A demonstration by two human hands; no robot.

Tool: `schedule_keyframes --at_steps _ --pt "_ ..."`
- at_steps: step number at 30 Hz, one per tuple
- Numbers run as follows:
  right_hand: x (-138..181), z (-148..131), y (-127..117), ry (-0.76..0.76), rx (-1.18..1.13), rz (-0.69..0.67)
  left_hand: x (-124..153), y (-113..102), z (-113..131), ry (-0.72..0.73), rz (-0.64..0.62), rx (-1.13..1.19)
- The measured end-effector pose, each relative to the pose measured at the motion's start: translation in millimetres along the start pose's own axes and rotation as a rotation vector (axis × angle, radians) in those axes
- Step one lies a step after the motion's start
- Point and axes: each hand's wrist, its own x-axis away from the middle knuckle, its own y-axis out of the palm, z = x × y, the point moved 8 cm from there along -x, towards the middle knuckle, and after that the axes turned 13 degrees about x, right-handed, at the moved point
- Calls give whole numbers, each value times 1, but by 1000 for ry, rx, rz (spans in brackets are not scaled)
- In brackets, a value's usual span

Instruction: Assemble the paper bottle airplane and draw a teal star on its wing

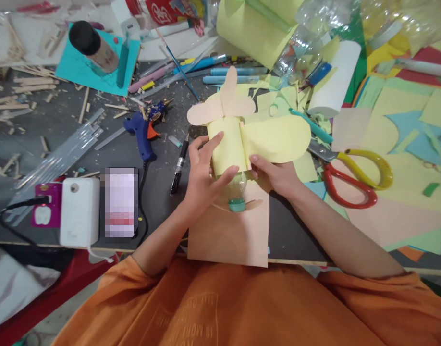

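Note:
Both hands hold a small plastic bottle (238,185) wrapped in yellow paper (229,146), its green cap (237,204) pointing toward me. My left hand (202,175) wraps the left side, fingers pressed on the yellow paper. My right hand (276,175) grips the right side, thumb at the base of a yellow paper wing (278,139). Peach paper shapes (220,103) stick out at the far end. A peach paper sheet (229,235) lies under the hands.
A blue glue gun (143,129) and a black pen (179,166) lie to the left. Red and yellow scissors (353,175) lie to the right. A white charger (79,211) and a phone (120,202) sit at the near left. Coloured paper, markers and wooden sticks litter the table.

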Motion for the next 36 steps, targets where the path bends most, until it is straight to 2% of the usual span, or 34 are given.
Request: schedule_keyframes --at_steps 3,10,14,18,24,26,30,36 --pt "1 5 -1 18 20 -32 0 -1 3 27 0 -47" --pt "0 3 -3 -41 19 0 0 -3 4 -11 26 -63" --pt "2 9 -3 9 31 -2 1 -2 3 -49 32 -66" --pt "3 12 0 43 -22 -40 1 -2 5 -28 46 -71" --pt "2 4 1 54 -62 -32 2 -1 0 -83 -2 -3" --pt "1 4 0 49 -70 -30 1 -2 1 -55 -7 -13" --pt "0 8 0 38 -67 -64 -2 -3 2 3 -2 -35" --pt "-4 11 1 34 -69 -122 -3 -1 -4 -58 -10 7"
